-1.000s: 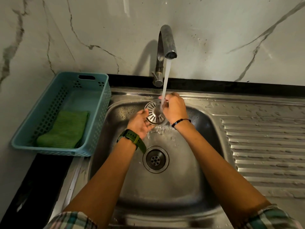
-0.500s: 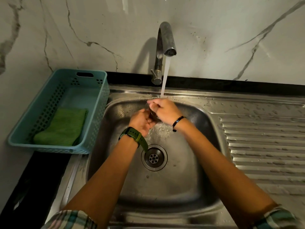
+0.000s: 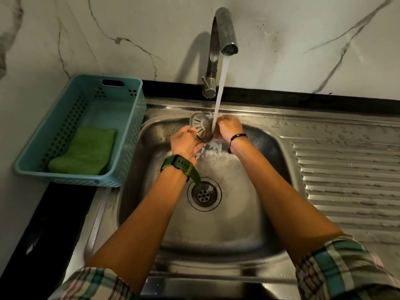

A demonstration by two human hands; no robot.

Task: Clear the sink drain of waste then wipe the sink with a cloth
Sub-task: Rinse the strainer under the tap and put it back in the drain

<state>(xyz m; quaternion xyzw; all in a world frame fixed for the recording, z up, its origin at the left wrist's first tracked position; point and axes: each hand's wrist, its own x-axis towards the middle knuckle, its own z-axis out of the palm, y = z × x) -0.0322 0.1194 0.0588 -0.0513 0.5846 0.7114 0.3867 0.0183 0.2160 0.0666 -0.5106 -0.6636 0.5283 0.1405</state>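
Both my hands hold a round metal drain strainer point(image 3: 200, 126) under the running water at the back of the steel sink point(image 3: 249, 224). My left hand point(image 3: 185, 144) grips its lower left rim, and my right hand point(image 3: 229, 127) grips its right side. The tap point(image 3: 224, 29) pours a steady stream onto the strainer's right edge, and water splashes into the basin below. The open drain hole point(image 3: 204, 194) sits in the basin's middle, below my wrists. A folded green cloth point(image 3: 85, 153) lies in a blue basket point(image 3: 132, 135) left of the sink.
A ribbed steel draining board point(image 3: 350, 182) stretches to the right of the basin. A marble wall point(image 3: 303, 40) rises behind the tap. Black countertop point(image 3: 43, 234) runs along the left, under the basket.
The strainer, hidden between my closed hands half a second ago, now shows its slotted face again, tilted up to the left under the stream. The view has shifted slightly.
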